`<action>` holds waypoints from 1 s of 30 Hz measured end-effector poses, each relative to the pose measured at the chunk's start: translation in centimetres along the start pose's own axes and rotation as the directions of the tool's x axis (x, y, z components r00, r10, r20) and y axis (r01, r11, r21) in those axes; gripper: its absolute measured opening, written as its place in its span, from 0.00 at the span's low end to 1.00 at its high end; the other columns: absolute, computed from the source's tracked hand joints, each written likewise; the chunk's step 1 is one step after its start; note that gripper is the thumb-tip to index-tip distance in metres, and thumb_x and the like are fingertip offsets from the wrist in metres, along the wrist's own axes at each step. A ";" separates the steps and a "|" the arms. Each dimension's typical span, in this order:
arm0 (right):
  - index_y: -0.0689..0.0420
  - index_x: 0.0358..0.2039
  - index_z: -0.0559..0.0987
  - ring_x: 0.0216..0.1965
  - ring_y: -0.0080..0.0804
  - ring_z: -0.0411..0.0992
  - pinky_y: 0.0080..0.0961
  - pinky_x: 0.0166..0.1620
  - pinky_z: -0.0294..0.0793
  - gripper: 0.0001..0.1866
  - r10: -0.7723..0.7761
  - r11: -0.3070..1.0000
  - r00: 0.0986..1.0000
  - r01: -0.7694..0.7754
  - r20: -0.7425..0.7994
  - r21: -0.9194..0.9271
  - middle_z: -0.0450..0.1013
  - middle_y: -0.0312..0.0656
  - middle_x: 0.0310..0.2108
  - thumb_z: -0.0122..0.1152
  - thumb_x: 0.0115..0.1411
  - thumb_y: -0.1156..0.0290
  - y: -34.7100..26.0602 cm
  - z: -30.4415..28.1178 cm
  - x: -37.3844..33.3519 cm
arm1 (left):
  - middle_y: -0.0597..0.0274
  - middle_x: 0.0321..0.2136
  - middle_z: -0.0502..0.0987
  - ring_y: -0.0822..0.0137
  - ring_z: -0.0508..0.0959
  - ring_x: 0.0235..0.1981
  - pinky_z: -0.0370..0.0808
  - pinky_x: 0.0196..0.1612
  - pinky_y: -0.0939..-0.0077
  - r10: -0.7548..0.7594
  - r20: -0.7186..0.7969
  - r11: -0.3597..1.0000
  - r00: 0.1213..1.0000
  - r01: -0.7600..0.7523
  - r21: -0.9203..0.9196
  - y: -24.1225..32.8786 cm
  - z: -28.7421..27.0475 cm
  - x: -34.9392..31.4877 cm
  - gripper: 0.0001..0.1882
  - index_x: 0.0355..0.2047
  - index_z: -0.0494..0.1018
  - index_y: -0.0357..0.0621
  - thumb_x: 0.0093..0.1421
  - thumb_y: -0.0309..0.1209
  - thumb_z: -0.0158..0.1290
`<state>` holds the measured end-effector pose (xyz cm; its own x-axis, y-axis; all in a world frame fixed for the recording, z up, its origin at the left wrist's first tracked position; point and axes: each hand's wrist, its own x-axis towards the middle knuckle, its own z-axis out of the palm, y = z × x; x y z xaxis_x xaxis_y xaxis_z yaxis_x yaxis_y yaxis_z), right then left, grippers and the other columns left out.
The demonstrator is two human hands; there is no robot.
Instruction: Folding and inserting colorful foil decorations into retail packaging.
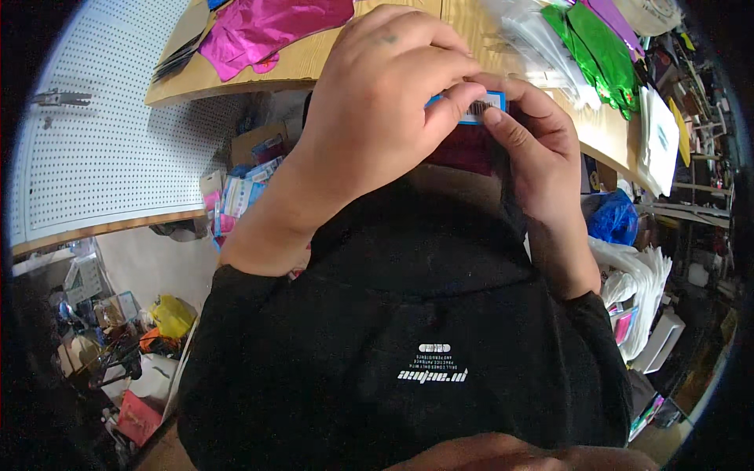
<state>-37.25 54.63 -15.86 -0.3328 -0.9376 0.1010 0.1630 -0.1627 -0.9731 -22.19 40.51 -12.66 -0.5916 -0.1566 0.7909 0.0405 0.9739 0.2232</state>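
A small blue-edged card with a barcode [495,100] is held up in front of my chest, near the table's front edge. My left hand [393,94] reaches over from the left, its thumb and fingers pinched on the card's left part and hiding much of it. On the other side my right hand [542,145] grips the right end between thumb and bent forefinger. Just below the hands a dark red surface [463,151] shows; I cannot tell what it is or whether it joins the card.
The wooden table [302,72] holds a shiny pink foil piece [271,31] at left and a green foil piece [597,55] among clear bags at right. A white pegboard [110,118] stands left. Packets [239,192] lie beneath the table; white plastic bags [640,290] hang at right.
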 end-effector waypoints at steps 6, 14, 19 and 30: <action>0.67 0.54 0.79 0.48 0.23 0.73 0.19 0.55 0.69 0.15 -0.164 0.913 0.980 0.194 0.113 -0.358 0.75 0.36 0.45 0.59 0.68 0.81 -0.1 -0.4 0.3 | 0.61 0.34 0.82 0.57 0.82 0.38 0.76 0.44 0.62 0.032 0.023 0.995 0.999 -0.034 0.096 0.4 -0.1 0.4 0.08 0.32 0.83 0.44 0.49 0.25 0.67; 0.67 0.52 0.79 0.45 0.21 0.72 0.18 0.51 0.68 0.13 -0.194 0.877 0.975 0.221 0.107 -0.426 0.74 0.35 0.42 0.60 0.67 0.83 -0.6 -0.2 -0.1 | 0.61 0.32 0.82 0.57 0.82 0.36 0.76 0.43 0.62 0.069 0.002 0.991 0.998 -0.069 0.115 0.2 0.6 0.0 0.07 0.29 0.81 0.43 0.48 0.23 0.65; 0.67 0.52 0.79 0.45 0.21 0.71 0.17 0.51 0.68 0.13 -0.204 0.871 0.971 0.238 0.125 -0.429 0.74 0.35 0.42 0.60 0.67 0.82 -0.8 -0.1 -0.3 | 0.58 0.31 0.83 0.56 0.82 0.34 0.78 0.41 0.66 -0.049 -0.137 0.996 0.989 0.037 -0.086 -0.3 1.7 -1.1 0.05 0.29 0.80 0.40 0.52 0.21 0.64; 0.64 0.48 0.81 0.41 0.16 0.73 0.16 0.48 0.71 0.09 -0.122 0.882 0.992 0.129 0.044 -0.453 0.79 0.34 0.40 0.59 0.70 0.80 -1.1 -0.1 -0.3 | 0.55 0.32 0.81 0.57 0.82 0.35 0.79 0.41 0.67 -0.026 -0.280 0.991 0.960 0.061 0.118 -1.3 3.0 -1.2 0.06 0.34 0.78 0.39 0.56 0.22 0.62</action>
<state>-37.38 55.09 -14.85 -0.3089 -0.9234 0.2278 -0.3193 -0.1250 -0.9394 -23.98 39.94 -15.57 -0.3431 -0.2215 0.9128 -0.0907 0.9751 0.2025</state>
